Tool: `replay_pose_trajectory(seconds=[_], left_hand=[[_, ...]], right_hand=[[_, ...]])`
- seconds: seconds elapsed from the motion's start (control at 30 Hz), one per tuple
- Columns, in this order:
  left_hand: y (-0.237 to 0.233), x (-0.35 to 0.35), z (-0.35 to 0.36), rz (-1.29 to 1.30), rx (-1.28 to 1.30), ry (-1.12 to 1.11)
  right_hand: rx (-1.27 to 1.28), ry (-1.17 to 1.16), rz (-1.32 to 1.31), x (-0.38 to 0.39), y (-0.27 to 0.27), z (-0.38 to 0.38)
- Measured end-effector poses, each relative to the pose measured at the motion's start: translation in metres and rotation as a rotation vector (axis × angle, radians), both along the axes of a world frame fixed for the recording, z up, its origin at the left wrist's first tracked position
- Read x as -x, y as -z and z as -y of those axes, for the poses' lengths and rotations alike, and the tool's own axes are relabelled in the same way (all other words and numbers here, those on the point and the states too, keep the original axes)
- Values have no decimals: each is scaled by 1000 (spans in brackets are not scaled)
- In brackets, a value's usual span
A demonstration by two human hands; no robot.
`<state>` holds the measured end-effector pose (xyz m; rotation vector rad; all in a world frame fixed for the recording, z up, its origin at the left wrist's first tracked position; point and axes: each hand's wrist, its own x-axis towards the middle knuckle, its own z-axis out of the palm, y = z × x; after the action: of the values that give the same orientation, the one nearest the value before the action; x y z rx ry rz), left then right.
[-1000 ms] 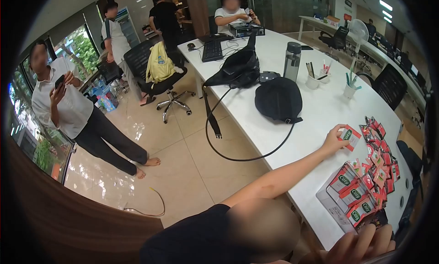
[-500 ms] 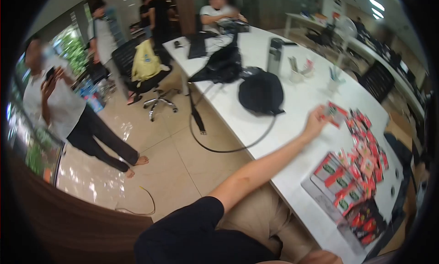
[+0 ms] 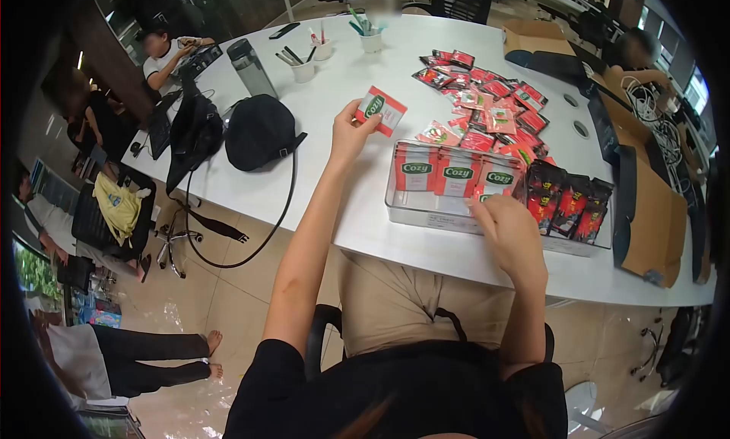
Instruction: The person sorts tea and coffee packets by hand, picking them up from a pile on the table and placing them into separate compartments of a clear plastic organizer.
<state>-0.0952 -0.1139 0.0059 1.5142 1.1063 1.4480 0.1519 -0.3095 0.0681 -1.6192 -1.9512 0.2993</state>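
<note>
My left hand (image 3: 350,137) is raised over the white table, pinching a red and white Cozy tea bag sachet (image 3: 385,109) by its edge. In front of me stands a clear plastic box (image 3: 430,218) with upright rows of Cozy sachets (image 3: 416,174) in its left part. Its right part holds black and red packets (image 3: 570,203). My right hand (image 3: 514,240) reaches over the box's front wall, with its fingertips closed on another Cozy sachet (image 3: 484,197), mostly hidden by the fingers. Behind the box lies a loose pile of red sachets (image 3: 494,97).
Left on the table (image 3: 334,82) are a black cap (image 3: 261,133), a black bag (image 3: 194,127), a grey bottle (image 3: 251,70) and cups of pens (image 3: 303,72). Opened cardboard boxes (image 3: 646,203) line the right edge. Other people sit and stand around.
My view has swung toward the table and the box. My right hand has come up from the table's edge to the box. The sachet is still in my left hand.
</note>
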Motion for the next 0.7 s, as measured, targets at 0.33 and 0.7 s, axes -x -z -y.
replay_pose_trajectory(seconds=[0.33,0.7], left_hand=[[33,-10,-1,-517,-105,-68],[36,-13,6,-634,-328,-11]], right_hand=[[171,-20,233,-3,0,-7],[152,32,230,1,-1,-14]])
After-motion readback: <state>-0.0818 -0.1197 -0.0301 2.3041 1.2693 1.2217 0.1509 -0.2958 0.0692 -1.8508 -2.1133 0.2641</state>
